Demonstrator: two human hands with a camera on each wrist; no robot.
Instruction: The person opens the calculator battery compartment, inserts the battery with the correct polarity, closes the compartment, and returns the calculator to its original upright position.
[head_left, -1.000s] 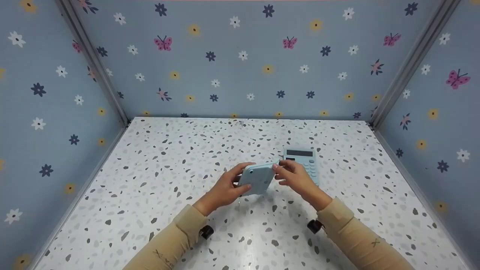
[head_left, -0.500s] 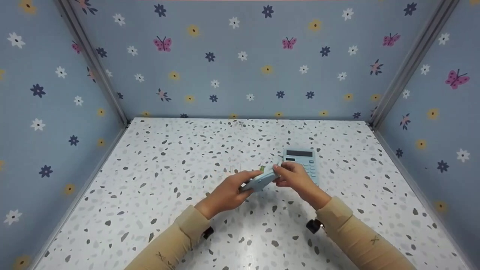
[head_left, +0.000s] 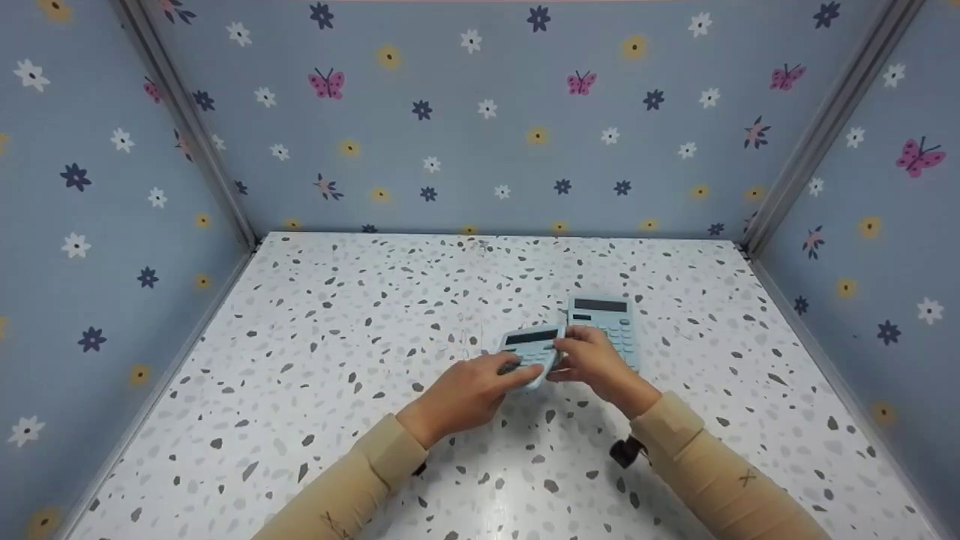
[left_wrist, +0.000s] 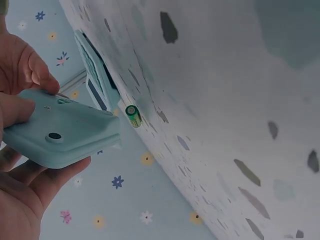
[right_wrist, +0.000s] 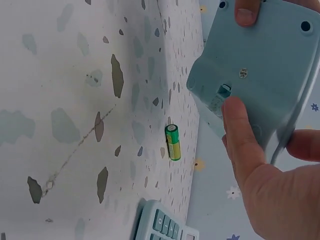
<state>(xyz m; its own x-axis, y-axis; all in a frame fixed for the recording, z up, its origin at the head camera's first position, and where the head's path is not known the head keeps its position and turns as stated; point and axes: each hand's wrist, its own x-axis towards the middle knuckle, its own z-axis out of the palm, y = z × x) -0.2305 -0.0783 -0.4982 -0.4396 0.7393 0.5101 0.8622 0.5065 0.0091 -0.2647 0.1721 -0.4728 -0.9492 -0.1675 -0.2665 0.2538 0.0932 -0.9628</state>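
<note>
A light blue calculator (head_left: 531, 337) is held above the table, its display and keys facing up in the head view. My left hand (head_left: 469, 394) grips its left side, the thumb over the keys and several fingers underneath. At the right edge, my right hand (head_left: 596, 364) pinches it. The right wrist view shows the calculator's back (right_wrist: 260, 55), with my right index finger at a small latch on the battery cover (right_wrist: 218, 100). Below it on the table, a green and yellow battery (right_wrist: 172, 142) stands out in both wrist views but is hidden in the head view.
A second light blue calculator (head_left: 600, 307) lies face up on the speckled table (head_left: 360, 300), right behind my right hand. Blue flowered panels (head_left: 480, 112) enclose the table at the back and both sides.
The held calculator has turned over from its back facing the head camera, through nearly edge-on, to keys and display up. Both hands keep their hold. The battery, briefly visible from above, is now covered.
</note>
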